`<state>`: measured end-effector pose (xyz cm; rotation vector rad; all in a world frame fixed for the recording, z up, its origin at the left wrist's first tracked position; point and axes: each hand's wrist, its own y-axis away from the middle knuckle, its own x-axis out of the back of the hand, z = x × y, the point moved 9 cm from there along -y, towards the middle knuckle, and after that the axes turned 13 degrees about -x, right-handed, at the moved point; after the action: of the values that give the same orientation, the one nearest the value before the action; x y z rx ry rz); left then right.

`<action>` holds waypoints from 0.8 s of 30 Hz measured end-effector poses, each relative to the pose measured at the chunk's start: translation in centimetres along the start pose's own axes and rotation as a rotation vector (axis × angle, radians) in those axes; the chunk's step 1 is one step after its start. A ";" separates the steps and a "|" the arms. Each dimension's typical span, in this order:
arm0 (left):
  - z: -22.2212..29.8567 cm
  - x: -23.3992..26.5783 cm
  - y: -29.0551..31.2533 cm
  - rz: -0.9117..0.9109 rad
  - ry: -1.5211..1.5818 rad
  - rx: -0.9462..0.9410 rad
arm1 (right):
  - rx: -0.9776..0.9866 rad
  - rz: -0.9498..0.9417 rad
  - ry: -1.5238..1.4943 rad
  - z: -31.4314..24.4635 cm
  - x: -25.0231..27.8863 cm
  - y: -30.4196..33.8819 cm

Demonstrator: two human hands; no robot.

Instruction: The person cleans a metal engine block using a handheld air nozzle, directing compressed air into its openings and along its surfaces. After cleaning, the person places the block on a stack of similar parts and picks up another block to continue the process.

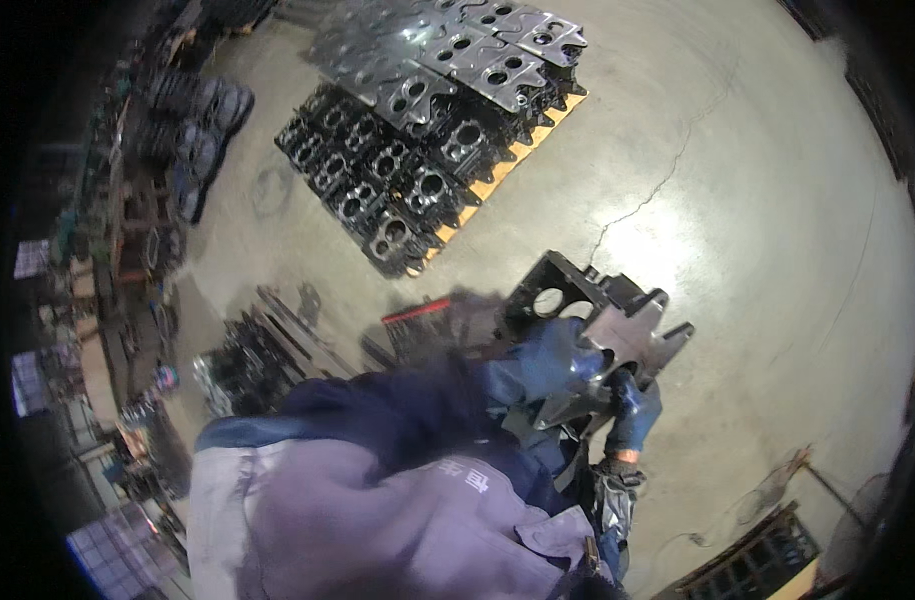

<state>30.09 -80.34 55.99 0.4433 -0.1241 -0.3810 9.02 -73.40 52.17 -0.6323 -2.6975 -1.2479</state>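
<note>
Both my hands, in blue gloves, are on a heavy-looking dark metal housing (623, 335) with round holes in one face and pointed lugs sticking out. It is held tilted, close in front of my body. My left hand (568, 352) grips its near side, just below the holes; the fingers are partly hidden by the metal. Around the lower edge, between the lugs, my right hand (635, 410) is closed. A dark blue sleeve covers my left arm, and a strip of bare wrist shows at the right glove.
Rows of similar black housings (388, 160) and flat silver plates with holes (478, 65) sit on a yellow-edged pallet (498, 172) ahead. A red-edged object (418, 312) and long metal bars (303, 335) lie to the left. A dark slatted frame (763, 560) stands at lower right.
</note>
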 end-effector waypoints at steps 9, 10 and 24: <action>-1.8 -1.6 -2.9 0.158 0.013 0.002 | 0.036 -0.195 0.186 -2.5 0.9 -7.4; -1.9 -1.9 -3.6 0.184 0.086 -0.024 | 0.042 -0.196 0.216 -3.0 0.9 -8.5; -0.6 3.9 -5.7 0.465 0.327 -0.226 | 0.130 -0.323 0.676 -13.0 -7.3 -12.9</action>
<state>31.89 -86.36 53.04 0.2372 0.1330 0.1367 9.35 -93.00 49.70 0.2271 -2.3095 -1.0709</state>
